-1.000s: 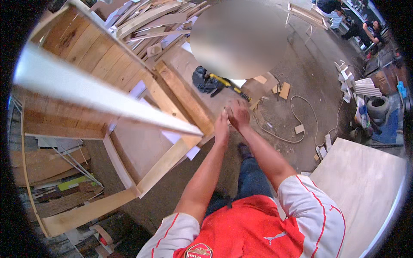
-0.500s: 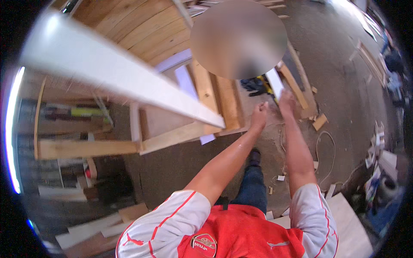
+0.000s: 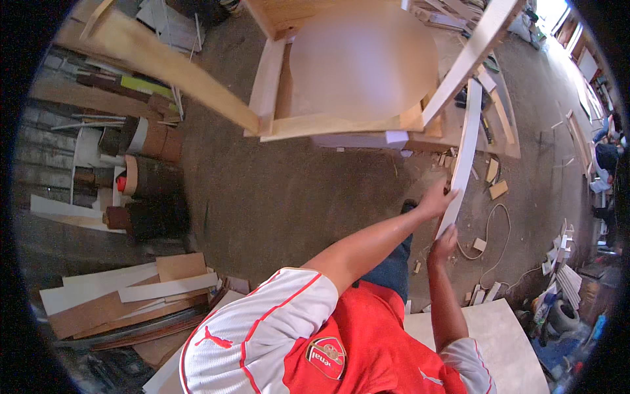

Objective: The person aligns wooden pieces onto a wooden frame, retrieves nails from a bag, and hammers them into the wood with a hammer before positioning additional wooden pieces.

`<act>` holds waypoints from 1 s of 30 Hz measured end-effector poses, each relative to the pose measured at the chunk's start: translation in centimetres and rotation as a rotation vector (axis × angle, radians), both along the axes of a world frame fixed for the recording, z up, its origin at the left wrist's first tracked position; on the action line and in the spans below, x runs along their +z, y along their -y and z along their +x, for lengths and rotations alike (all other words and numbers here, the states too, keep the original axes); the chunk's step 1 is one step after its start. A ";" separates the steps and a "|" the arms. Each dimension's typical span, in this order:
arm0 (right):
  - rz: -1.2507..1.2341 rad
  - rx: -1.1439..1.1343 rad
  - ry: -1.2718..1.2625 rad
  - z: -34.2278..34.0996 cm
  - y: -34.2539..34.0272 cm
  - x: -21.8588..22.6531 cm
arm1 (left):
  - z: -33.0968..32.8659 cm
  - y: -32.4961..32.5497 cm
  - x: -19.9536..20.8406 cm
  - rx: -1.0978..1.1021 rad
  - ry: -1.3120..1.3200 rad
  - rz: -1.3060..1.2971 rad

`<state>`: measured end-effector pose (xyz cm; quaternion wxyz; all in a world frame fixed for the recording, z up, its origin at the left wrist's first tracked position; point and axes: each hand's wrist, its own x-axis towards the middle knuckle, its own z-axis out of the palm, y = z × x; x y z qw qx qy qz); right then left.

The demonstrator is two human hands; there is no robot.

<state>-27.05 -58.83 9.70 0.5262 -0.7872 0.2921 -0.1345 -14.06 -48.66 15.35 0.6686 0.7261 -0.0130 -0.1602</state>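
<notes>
A long, narrow white board (image 3: 466, 151) stretches away from me, slightly slanted, with a brown edge along its left side. My left hand (image 3: 437, 199) is closed on that left edge, a little way up from the near end. At the near end itself, my right hand (image 3: 443, 245) grips the board with its fingers wrapped round it. Beyond my hands stands a pale wooden frame (image 3: 335, 126) with bare wood rails and uprights. The board's far end lies near the frame's right upright. A blurred oval hides the middle of the frame.
Wood offcuts (image 3: 499, 190) and a thin cord (image 3: 508, 226) lie on the floor to the right. Stacked boards (image 3: 167, 287) are at the lower left, with more material along the left wall. A large pale sheet (image 3: 495, 328) lies beside my right arm.
Both hands have come nearer to me, drawing the white board back. My left hand, formerly apart from it, now grips it. The view has shifted, so the frame appears farther off.
</notes>
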 end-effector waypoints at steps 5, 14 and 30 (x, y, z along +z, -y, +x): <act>0.062 0.170 -0.167 -12.1 -6.0 -1.8 | -11.7 -8.4 -1.3 -0.032 -0.097 0.038; 0.307 0.467 -0.058 -9.9 -20.6 5.5 | -21.4 -22.3 0.3 0.214 -0.015 0.031; -0.222 0.926 -0.284 24.7 -38.1 4.7 | 1.4 -42.3 -2.1 0.993 -0.418 -0.273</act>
